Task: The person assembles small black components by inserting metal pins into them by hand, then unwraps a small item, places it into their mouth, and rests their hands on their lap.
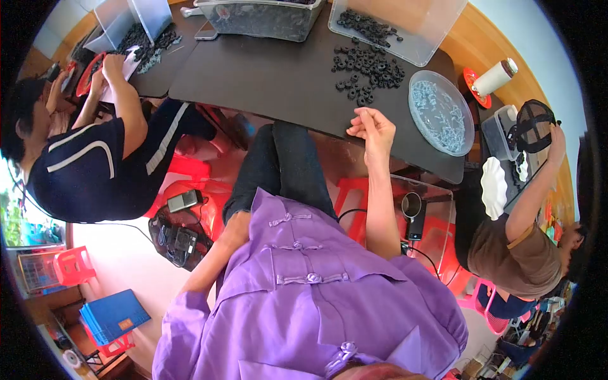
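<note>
At the table's front edge my right hand (375, 128) is raised with its fingers curled and thumb pressed against them in a pinch. What lies in the pinch, if anything, is too small to make out. Just beyond it are small black ring-like parts (370, 68) in a loose pile on the dark table (259, 79). To its right sits a round clear tray (413, 111) holding many small pale translucent pieces (443, 114). My left hand (238, 227) rests by my lap at the jacket's edge, its fingers hidden.
A clear plastic lid (421, 50) holds more black parts at the back, beside a grey plastic bin (263, 22). A phone (206, 31) lies left of it. One person sits at left, another at right with a black mesh cap (535, 126). Red stools (183, 168) stand below.
</note>
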The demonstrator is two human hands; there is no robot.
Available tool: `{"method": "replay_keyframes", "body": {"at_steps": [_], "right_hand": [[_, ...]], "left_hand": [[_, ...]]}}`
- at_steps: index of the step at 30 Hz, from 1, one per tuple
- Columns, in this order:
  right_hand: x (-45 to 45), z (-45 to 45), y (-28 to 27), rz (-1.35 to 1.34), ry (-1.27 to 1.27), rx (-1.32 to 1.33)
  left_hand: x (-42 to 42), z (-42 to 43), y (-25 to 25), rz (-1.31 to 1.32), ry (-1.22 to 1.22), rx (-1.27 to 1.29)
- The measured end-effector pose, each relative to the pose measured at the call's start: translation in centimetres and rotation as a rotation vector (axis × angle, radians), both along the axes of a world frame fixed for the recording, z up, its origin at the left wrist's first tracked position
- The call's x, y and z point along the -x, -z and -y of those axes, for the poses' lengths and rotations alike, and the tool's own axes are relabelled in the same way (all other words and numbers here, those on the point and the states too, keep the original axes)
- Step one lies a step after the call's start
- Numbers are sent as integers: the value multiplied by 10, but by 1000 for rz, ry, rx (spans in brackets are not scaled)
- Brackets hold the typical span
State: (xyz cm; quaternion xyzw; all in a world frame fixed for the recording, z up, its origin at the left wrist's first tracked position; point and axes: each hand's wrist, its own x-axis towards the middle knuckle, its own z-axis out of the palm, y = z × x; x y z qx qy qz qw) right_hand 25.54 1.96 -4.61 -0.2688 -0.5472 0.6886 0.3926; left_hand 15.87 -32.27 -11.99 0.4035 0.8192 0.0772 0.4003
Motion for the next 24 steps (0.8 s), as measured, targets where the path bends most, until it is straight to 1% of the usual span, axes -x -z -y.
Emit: {"method": "replay_keyframes", "body": {"at_steps": [2,4,5,10,11,13,14,16,18,19,21,23,24], "right_hand": [[0,0,1,16,-5,-17],[1,1,2,8,1,-17],[1,2,3,5,8,-18],[2,4,3,26,39,-28],[2,5,3,29,42,-41],[3,5,3,45,64,-54],[4,5,4,54,75,-53],[5,5,6,42,91,-82],[8,11,4,40,131,-121],[10,21,0,37,127,-112],[10,41,-11,117,119,-181],[18,76,-24,108,-13,-170],[22,90,-25,115,-126,-190]], "left_hand": [[-6,9,-9,-153,97,-99],[-11,2,-60,-220,187,-138],[-9,2,-68,-218,187,-133],[18,13,-76,14,-71,-241],[27,16,-79,61,-123,-299],[44,18,-84,477,-502,-418],[51,17,-89,582,-600,-483],[62,5,-91,735,-670,-687],[67,-16,-94,874,-643,-824],[67,-29,-93,900,-636,-877],[65,-53,-92,974,-602,-965],[63,-72,-91,1068,-570,-1007],[63,-79,-89,1028,-539,-1001]]}}
